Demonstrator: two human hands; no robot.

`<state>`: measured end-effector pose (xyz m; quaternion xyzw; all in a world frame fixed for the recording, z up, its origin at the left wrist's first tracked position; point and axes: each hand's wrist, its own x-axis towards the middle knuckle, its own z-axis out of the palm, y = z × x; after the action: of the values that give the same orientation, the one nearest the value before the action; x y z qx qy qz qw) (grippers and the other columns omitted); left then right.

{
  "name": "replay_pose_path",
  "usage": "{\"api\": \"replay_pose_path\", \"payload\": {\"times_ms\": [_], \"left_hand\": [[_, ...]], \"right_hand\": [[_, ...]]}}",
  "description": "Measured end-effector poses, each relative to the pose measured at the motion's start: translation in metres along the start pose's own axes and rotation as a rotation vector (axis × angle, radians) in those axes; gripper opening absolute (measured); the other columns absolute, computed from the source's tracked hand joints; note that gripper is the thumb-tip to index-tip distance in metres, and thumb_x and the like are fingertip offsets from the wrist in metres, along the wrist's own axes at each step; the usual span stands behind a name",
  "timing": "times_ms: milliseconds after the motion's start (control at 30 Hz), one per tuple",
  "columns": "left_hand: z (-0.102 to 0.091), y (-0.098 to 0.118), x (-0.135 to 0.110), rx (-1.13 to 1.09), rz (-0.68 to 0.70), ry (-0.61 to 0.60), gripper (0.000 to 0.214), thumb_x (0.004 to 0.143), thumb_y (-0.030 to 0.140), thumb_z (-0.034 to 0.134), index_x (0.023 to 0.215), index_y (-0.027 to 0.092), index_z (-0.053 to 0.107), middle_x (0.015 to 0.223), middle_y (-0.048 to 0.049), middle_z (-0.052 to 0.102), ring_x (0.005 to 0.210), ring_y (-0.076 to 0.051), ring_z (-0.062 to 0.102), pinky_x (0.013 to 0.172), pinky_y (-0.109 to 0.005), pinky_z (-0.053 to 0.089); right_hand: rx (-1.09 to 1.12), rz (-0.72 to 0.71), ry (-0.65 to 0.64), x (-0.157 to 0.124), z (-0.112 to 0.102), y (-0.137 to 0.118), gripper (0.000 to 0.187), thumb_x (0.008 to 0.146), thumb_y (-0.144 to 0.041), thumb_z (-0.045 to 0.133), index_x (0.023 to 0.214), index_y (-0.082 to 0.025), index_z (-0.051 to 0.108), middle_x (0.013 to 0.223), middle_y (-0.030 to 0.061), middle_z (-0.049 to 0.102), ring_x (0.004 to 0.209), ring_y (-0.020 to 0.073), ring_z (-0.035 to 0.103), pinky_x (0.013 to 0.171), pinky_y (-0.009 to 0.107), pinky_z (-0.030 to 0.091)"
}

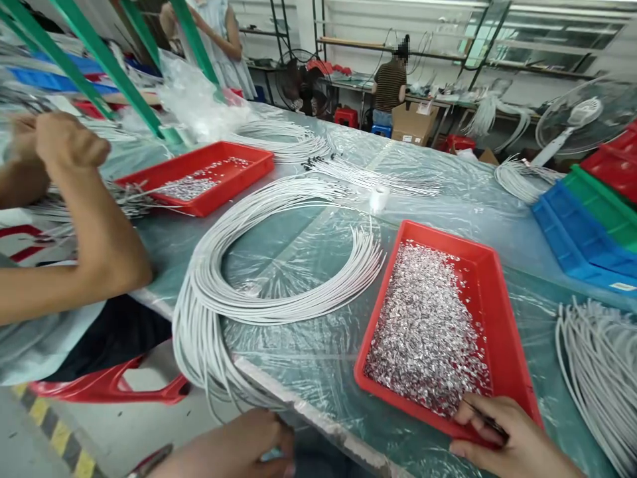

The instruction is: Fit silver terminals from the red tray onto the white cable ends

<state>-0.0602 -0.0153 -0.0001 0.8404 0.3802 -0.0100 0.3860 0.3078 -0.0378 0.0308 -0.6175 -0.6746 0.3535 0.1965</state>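
Note:
My right hand [512, 435] is at the near rim of a red tray [502, 312], fingers closed round dark tweezers [490, 423] that point toward the tray. A heap of small shiny metal pieces [423, 325] covers much of the tray floor. At the bottom edge, in front of the table, my left hand [253, 441] is curled closed; a pale blue bit shows by its fingers, and I cannot make out what it holds. Behind it, a large coil of white cables [209, 272] lies on the table, part of it drooping over the edge.
On the left, a co-worker's raised arm [99, 212] is beside a second red tray [239, 169]. More cables [602, 378] lie at the right. A white roll [379, 199] stands behind the coil. Blue bins [572, 226] are stacked at the right, near a fan [572, 126].

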Motion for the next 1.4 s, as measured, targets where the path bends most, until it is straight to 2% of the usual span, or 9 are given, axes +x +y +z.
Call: {"api": "replay_pose_path", "payload": {"times_ms": [100,200,333,467,733,1067,1233,1333,1400], "left_hand": [[-0.055,0.028,0.014,-0.056,0.169,-0.086,0.008,0.088,0.030,0.064,0.088,0.026,0.071,0.081,0.0060,0.074,0.073,-0.010,0.070,0.063,-0.012,0.050],[-0.082,0.040,0.053,0.002,0.158,0.172,0.018,0.098,0.027,0.048,0.106,0.022,0.063,0.100,-0.0010,0.071,0.088,-0.013,0.067,0.077,-0.021,0.051],[-0.077,0.037,0.110,0.166,0.050,0.352,0.016,0.093,0.023,0.056,0.106,0.014,0.061,0.106,-0.0064,0.065,0.095,-0.020,0.063,0.082,-0.037,0.053],[-0.059,0.035,0.138,0.322,-0.096,0.464,0.028,0.093,0.028,0.057,0.118,0.015,0.056,0.118,-0.0093,0.058,0.100,-0.023,0.061,0.084,-0.043,0.053],[-0.050,0.035,0.160,0.366,-0.154,0.423,0.030,0.093,0.029,0.057,0.119,0.014,0.055,0.118,-0.0097,0.058,0.099,-0.023,0.062,0.083,-0.042,0.053],[-0.094,0.033,0.151,0.028,-0.016,0.506,0.026,0.094,0.029,0.056,0.114,0.014,0.057,0.111,-0.0081,0.061,0.092,-0.020,0.063,0.078,-0.039,0.055],[-0.100,0.062,0.146,-0.236,0.155,0.509,0.026,0.100,0.032,0.042,0.109,0.012,0.056,0.079,-0.0007,0.060,0.060,-0.011,0.059,0.055,-0.024,0.051],[-0.093,0.088,0.146,-0.335,0.261,0.505,0.038,0.104,0.031,0.022,0.112,0.012,0.054,0.066,0.0024,0.051,0.058,-0.010,0.052,0.054,-0.022,0.045],[-0.086,0.101,0.145,-0.372,0.317,0.484,0.039,0.103,0.033,0.023,0.112,0.013,0.055,0.063,0.0037,0.047,0.058,-0.011,0.049,0.055,-0.022,0.043]], "right_hand": [[-0.027,-0.012,-0.076,0.002,-0.003,-0.005,0.022,0.070,-0.030,0.074,0.064,-0.020,0.056,0.055,-0.0059,0.046,0.049,0.0097,0.039,0.045,0.020,0.033],[-0.031,-0.006,-0.104,0.003,-0.003,-0.008,0.021,0.071,-0.029,0.073,0.066,-0.019,0.056,0.057,-0.0056,0.046,0.051,0.0102,0.039,0.048,0.020,0.033],[-0.073,0.045,-0.096,0.001,-0.002,-0.008,0.019,0.070,-0.027,0.073,0.067,-0.018,0.057,0.062,-0.0036,0.049,0.056,0.0118,0.044,0.053,0.021,0.038],[-0.098,0.050,-0.080,0.001,-0.002,-0.008,0.018,0.067,-0.023,0.074,0.066,-0.017,0.057,0.061,-0.0047,0.045,0.056,0.0116,0.043,0.054,0.022,0.038],[-0.087,0.021,-0.074,0.003,-0.002,-0.012,0.022,0.067,-0.023,0.076,0.062,-0.018,0.056,0.056,-0.0076,0.039,0.054,0.0107,0.041,0.052,0.021,0.032],[-0.119,-0.042,-0.033,0.002,-0.002,-0.014,0.023,0.066,-0.026,0.079,0.061,-0.018,0.058,0.054,-0.0072,0.039,0.053,0.0108,0.040,0.048,0.019,0.031],[-0.146,-0.068,-0.063,0.007,-0.003,-0.020,0.025,0.066,-0.022,0.079,0.058,-0.017,0.056,0.052,-0.0079,0.036,0.053,0.0098,0.039,0.048,0.019,0.028],[-0.157,-0.078,-0.060,0.011,0.001,-0.026,0.026,0.068,-0.025,0.078,0.057,-0.017,0.055,0.052,-0.0076,0.039,0.052,0.0097,0.041,0.047,0.019,0.027],[-0.156,-0.086,-0.047,0.012,0.004,-0.028,0.029,0.070,-0.030,0.077,0.057,-0.017,0.055,0.052,-0.0073,0.043,0.051,0.0097,0.041,0.046,0.020,0.028]]}}
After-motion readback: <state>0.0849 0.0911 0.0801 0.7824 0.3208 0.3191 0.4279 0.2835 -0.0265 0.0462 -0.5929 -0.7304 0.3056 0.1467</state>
